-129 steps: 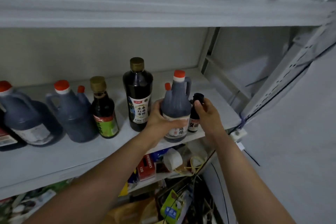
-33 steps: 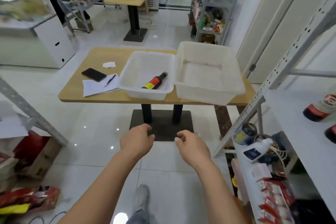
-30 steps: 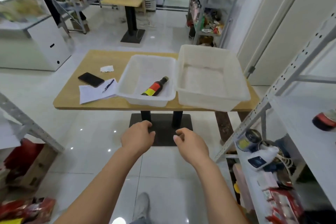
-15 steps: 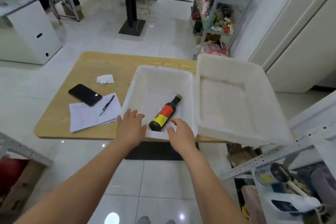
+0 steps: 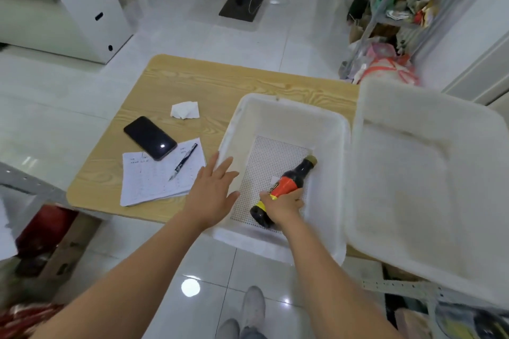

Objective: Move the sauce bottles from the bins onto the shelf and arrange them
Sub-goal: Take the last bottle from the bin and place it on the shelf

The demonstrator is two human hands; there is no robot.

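A dark sauce bottle (image 5: 289,183) with a red and yellow label and a gold cap lies on its side in the left white bin (image 5: 327,129). My right hand (image 5: 283,207) is closed around the bottle's lower body. Over the bin's left rim my left hand (image 5: 213,193) hovers with fingers spread, holding nothing. The larger right white bin (image 5: 429,173) holds nothing that I can see. The shelf with the other bottles is out of view.
Both bins sit on a wooden table (image 5: 192,85). Left of the bins lie a black phone (image 5: 150,137), a sheet of paper (image 5: 157,179) with a pen (image 5: 184,161), and a crumpled tissue (image 5: 185,110). A metal shelf rail (image 5: 399,287) runs at lower right.
I turned from the shelf and walked to the table. In the last half second my right hand reached into the left bin and closed on the bottle; my left hand moved over the bin's rim.
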